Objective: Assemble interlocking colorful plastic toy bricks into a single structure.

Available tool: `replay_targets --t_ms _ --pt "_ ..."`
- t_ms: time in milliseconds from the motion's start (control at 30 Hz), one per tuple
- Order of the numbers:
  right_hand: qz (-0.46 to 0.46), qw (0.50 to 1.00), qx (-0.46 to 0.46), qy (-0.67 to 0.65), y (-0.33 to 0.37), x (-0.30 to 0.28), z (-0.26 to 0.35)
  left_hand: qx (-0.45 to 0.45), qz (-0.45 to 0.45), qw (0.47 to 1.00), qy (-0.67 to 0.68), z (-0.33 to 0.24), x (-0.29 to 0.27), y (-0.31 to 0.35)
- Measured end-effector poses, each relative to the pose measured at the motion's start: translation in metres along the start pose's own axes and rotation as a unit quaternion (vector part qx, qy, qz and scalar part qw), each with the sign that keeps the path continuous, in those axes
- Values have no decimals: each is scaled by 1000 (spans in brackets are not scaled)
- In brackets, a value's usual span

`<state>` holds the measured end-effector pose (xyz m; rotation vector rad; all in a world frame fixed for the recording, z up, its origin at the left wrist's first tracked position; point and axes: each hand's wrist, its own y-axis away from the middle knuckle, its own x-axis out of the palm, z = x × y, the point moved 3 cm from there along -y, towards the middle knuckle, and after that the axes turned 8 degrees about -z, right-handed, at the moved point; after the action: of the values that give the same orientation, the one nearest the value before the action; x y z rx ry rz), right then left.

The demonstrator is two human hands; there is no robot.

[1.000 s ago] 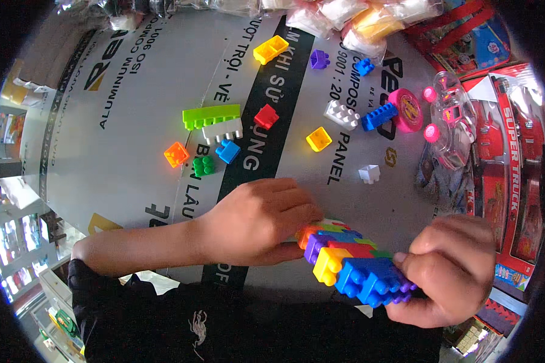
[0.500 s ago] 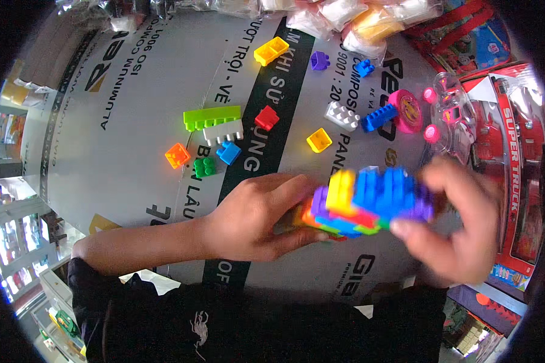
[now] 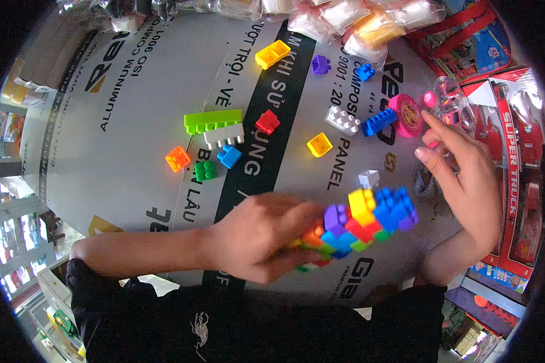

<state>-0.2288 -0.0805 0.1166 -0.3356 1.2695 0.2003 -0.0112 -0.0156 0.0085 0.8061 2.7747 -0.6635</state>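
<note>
My left hand (image 3: pixel 266 236) is closed round one end of a multicoloured stack of toy building blocks (image 3: pixel 364 228), held over the table in yellow, blue, red, purple, green and orange. To the right, my right hand (image 3: pixel 466 175) is off the stack with its fingers apart and nothing in them. Its fingertips are beside a pink round lid (image 3: pixel 408 116). Close to that lid lie a long blue block (image 3: pixel 379 123) and a white block (image 3: pixel 343 120). A small white block (image 3: pixel 369 178) rests just beyond the stack, and a yellow block (image 3: pixel 320 145) sits farther left.
Loose blocks lie across the grey printed table (image 3: pixel 133 181), among them a long green block (image 3: pixel 213 121), a red one (image 3: pixel 267 121) and an orange one (image 3: pixel 177 158). Plastic-wrapped packages (image 3: pixel 369 27) line the far edge. A red toy-truck box (image 3: pixel 511 175) borders the right side.
My right hand has let go of the block stack and moved up and away, opening beside the pink lid. My left hand has brought the stack slightly nearer to me. The small white block now shows fully.
</note>
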Motion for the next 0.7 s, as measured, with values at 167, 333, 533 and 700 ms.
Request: replay_targets --t_ms 167,333,533,700 --pt "-5 1000 -5 -19 -2 7 -4 19 51 999 -5 -5 5 4" --pt "3 999 -31 19 0 4 -7 -35 41 998 23 -4 7 4" --pt "9 996 -42 -76 -19 27 -9 6 24 1000 0 -3 6 5" --pt "-19 997 -51 -53 -35 41 -33 27 57 998 2 -4 6 3"
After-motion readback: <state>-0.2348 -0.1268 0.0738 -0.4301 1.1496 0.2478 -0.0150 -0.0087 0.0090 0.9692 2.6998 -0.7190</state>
